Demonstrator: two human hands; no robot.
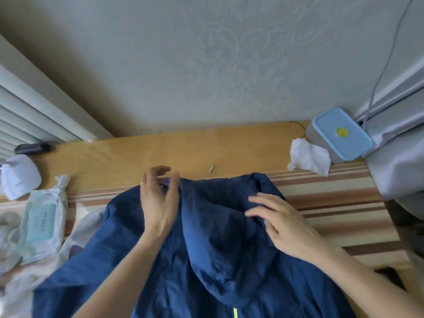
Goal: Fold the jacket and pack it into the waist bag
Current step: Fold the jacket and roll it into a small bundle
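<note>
A thin navy blue jacket (220, 249) lies spread on a striped mat, with its hood folded down over the body and a yellow-green zip end near the bottom edge. My left hand (158, 200) hovers over the jacket's upper left edge, fingers apart, holding nothing. Over the upper right fold, my right hand (282, 223) lies flat with fingers spread on the cloth. No waist bag can be made out in view.
A wooden board (183, 150) runs along the wall behind the striped mat (332, 203). A blue-lidded box (341, 134) and crumpled tissue (307, 157) sit at the right. A wet-wipes pack (43, 219), white cloth and plastic bags lie at the left.
</note>
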